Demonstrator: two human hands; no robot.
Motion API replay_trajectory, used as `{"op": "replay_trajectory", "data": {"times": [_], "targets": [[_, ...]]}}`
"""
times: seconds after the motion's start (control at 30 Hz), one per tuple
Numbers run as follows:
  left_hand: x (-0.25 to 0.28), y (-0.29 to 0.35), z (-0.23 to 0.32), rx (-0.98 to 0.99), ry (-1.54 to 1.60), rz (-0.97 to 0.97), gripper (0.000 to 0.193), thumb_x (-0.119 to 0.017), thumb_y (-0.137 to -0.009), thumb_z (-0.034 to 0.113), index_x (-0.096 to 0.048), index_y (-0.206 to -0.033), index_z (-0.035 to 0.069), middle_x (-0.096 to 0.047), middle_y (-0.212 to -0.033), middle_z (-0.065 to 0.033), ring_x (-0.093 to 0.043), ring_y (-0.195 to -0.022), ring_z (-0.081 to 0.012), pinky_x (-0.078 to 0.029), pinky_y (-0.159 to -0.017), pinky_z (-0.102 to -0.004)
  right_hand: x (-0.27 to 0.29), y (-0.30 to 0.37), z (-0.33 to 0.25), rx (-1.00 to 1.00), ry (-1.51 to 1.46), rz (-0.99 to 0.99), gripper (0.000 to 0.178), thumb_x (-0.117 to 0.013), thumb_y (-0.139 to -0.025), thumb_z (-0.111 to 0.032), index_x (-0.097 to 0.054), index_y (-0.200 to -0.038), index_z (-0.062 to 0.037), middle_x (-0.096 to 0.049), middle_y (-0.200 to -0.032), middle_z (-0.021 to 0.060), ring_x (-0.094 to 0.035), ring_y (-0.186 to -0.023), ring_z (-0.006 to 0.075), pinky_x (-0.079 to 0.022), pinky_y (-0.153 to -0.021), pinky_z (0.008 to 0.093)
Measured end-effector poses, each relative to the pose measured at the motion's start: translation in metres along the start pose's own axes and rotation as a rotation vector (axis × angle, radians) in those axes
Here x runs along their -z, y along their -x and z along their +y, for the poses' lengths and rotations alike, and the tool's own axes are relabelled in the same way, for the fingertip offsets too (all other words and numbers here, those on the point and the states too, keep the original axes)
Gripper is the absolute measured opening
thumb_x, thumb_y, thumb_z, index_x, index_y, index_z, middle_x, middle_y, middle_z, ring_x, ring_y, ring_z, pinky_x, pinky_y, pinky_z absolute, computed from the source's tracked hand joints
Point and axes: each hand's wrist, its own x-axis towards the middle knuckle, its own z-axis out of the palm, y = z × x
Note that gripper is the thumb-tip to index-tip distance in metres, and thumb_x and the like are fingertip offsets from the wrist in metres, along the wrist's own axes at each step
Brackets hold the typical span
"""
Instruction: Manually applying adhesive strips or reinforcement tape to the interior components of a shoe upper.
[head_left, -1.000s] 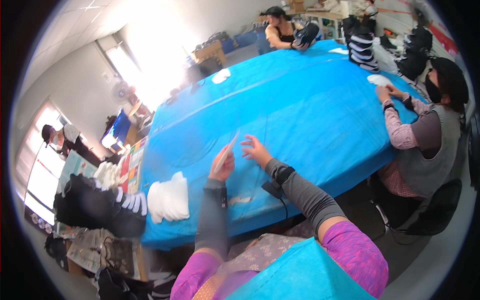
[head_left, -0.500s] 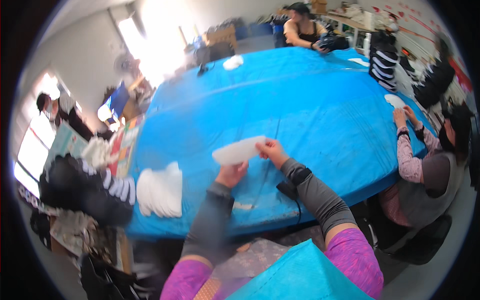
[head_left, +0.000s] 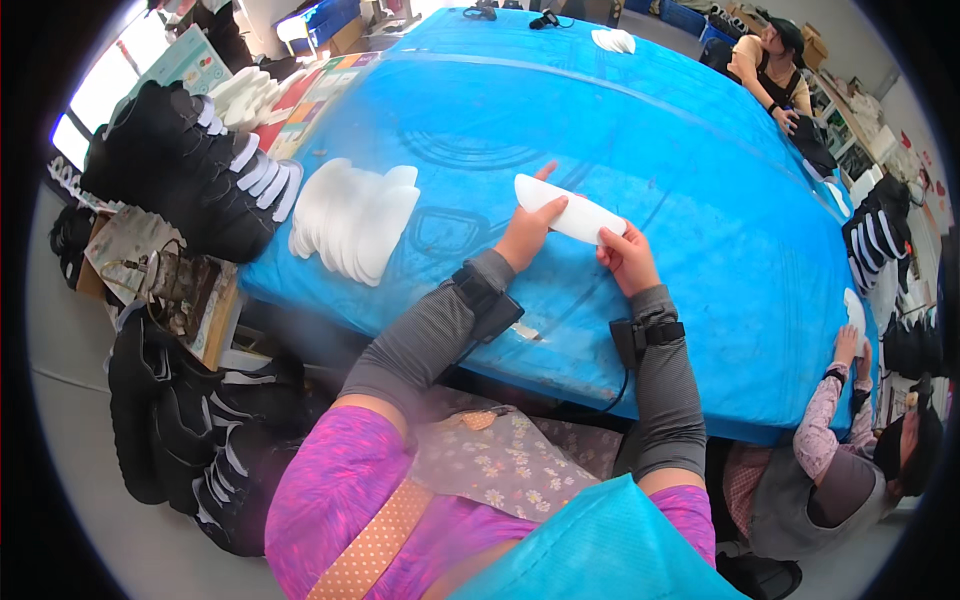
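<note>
A single white shoe insole [head_left: 580, 214] is held tilted above the blue-covered table [head_left: 480, 130]. My left hand [head_left: 530, 232] grips its left end, thumb on top and a fingertip showing beyond the far edge. At the other end, my right hand [head_left: 629, 260] pinches the insole between thumb and fingers. To the left of my hands lies a fanned pile of white insoles [head_left: 355, 222]. A small whitish scrap [head_left: 525, 331] rests near the front edge, between my forearms.
Stacked black shoes with white straps [head_left: 200, 175] stand at the table's left corner; more black shoes [head_left: 195, 430] are below. A co-worker at the right handles a white piece [head_left: 854, 312]. Another sits at the far right. A white pile [head_left: 613, 41] lies at the far edge.
The view has turned, so the table and the insole pile appear higher. Both hands still hold the insole, now slanting down to the right; the left hand has moved onto its left end.
</note>
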Motion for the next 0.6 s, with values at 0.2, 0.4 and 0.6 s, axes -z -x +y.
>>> {"op": "replay_trajectory", "data": {"times": [0.2, 0.4, 0.6], "targets": [[-0.002, -0.003, -0.012, -0.307, -0.364, -0.005, 0.058, -0.049, -0.097, 0.01, -0.027, -0.151, 0.013, -0.055, -0.131, -0.0124, -0.061, -0.108, -0.0243, -0.046, -0.097, -0.0359, 0.007, -0.003, -0.001, -0.069, 0.137, 0.036, 0.034, -0.066, -0.092, -0.029, -0.058, -0.11, -0.0007, -0.065, -0.086, 0.005, -0.06, -0.068, 0.009, -0.049, -0.063, 0.0233], [-0.023, 0.008, -0.01, -0.421, -1.238, 0.006, 0.056, -0.055, -0.086, 0.002, -0.048, -0.137, 0.024, -0.054, -0.125, -0.0129, -0.062, -0.1, -0.0325, -0.053, -0.081, -0.041, 0.004, -0.004, 0.007, 0.029, 0.441, -0.043, 0.047, -0.066, -0.092, -0.037, -0.053, -0.113, 0.0024, -0.067, -0.087, 0.0091, -0.062, -0.071, 0.0107, -0.05, -0.065, 0.0251], [-0.03, 0.011, -0.01, -0.498, -1.415, -0.006, 0.064, -0.059, -0.08, -0.002, -0.048, -0.136, 0.026, -0.05, -0.125, -0.0105, -0.061, -0.103, -0.0332, -0.054, -0.077, -0.0412, 0.0, -0.005, 0.009, 0.045, 0.412, -0.035, 0.057, -0.071, -0.087, -0.034, -0.044, -0.123, 0.0024, -0.066, -0.093, 0.0106, -0.063, -0.074, 0.0115, -0.052, -0.068, 0.026]]}}
